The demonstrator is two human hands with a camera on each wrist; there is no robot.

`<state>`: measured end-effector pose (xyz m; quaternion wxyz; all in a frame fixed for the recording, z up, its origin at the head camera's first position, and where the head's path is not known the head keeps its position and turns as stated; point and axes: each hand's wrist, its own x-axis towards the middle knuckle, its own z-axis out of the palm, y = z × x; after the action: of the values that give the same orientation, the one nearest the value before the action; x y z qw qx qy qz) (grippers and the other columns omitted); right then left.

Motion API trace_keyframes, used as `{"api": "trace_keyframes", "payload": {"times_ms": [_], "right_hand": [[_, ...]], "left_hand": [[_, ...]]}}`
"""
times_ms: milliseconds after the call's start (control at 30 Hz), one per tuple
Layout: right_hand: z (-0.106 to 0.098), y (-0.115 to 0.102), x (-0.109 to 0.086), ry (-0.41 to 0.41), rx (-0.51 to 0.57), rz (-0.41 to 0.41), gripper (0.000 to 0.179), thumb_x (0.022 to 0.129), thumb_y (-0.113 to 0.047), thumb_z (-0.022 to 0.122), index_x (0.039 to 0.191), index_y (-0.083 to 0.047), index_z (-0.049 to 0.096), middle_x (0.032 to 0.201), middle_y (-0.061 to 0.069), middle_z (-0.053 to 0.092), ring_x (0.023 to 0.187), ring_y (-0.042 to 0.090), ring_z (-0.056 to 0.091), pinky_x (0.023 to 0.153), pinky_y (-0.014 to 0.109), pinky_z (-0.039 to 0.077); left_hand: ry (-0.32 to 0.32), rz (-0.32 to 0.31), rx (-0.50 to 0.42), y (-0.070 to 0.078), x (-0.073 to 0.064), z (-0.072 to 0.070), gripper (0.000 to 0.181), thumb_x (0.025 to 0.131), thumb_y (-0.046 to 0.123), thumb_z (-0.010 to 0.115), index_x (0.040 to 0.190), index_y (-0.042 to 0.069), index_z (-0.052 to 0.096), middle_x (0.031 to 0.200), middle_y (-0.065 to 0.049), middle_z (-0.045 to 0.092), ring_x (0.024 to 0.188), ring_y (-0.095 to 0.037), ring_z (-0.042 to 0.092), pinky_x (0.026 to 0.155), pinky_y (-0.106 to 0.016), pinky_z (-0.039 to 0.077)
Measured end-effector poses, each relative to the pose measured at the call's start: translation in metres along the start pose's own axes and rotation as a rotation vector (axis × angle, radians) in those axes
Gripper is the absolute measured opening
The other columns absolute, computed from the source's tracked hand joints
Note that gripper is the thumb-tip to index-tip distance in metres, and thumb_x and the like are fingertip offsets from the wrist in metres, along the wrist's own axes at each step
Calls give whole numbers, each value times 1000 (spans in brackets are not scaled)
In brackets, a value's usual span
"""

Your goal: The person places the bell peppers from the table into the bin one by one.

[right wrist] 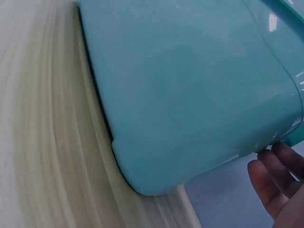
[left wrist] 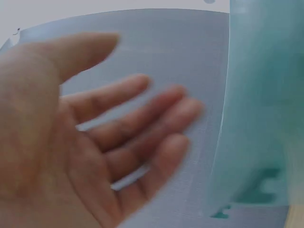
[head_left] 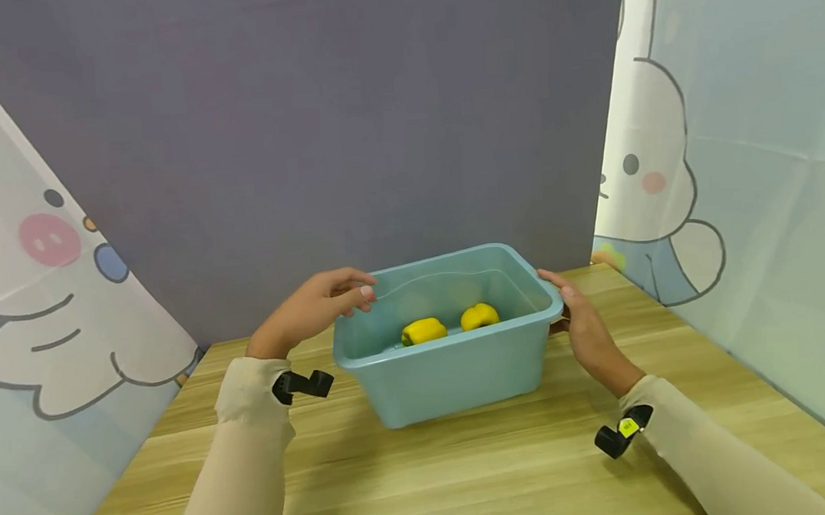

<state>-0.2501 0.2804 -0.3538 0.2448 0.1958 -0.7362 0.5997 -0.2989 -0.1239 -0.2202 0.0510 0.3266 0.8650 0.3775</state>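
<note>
A light blue-green plastic bin (head_left: 452,375) stands on the table, turned at a slight angle. Two yellow bell peppers lie inside it: one pepper (head_left: 424,331) near the middle and another pepper (head_left: 479,316) to its right. My left hand (head_left: 324,301) is at the bin's left end, fingers spread and loosely bent, holding nothing; the left wrist view shows its palm apart from the bin wall (left wrist: 261,104). At the opposite end my right hand (head_left: 584,327) grips the rim. Its fingertips (right wrist: 268,178) curl under the rim in the right wrist view, where its thumb is out of sight.
The wood-grain table (head_left: 422,480) extends in front of the bin and to both sides. Behind it rises a grey-purple backdrop (head_left: 351,122). Curtains with cartoon animals hang at the left (head_left: 49,319) and right (head_left: 762,196).
</note>
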Motion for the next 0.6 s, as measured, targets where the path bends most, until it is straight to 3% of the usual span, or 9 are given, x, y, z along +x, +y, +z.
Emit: {"api": "trace_keyframes", "payload": {"times_ms": [133,267,367,600], "right_hand": [[-3,-1,-2,20,32,50,61,111,-40,19,151,3,33,105,15,60,83,12,62,66,33,55],[-8,0,-4,46,44,87,60,111,-41,20,149,3,36,102,12,61,82,12,65,66,32,56],[-10,2,-3,37,47,100,61,111,-41,20,145,6,39,105,10,63,85,12,67,66,34,57],[-13,4,3,26,56,92,61,111,-41,22,141,7,44,107,11,64,86,14,68,66,41,58]], "left_hand": [[135,59,-34,-7,-10,8,36,102,40,59,131,19,61,113,-1,70,102,-20,67,89,-46,52],[216,79,-64,-15,-14,13,31,104,35,57,127,16,64,110,-4,70,100,-20,68,90,-42,53],[282,85,-87,-23,-20,16,31,104,34,56,126,13,65,109,-8,70,99,-20,68,90,-38,54],[510,150,-173,-40,-37,24,26,104,26,59,115,5,68,96,-15,69,89,-26,69,81,-35,57]]}}
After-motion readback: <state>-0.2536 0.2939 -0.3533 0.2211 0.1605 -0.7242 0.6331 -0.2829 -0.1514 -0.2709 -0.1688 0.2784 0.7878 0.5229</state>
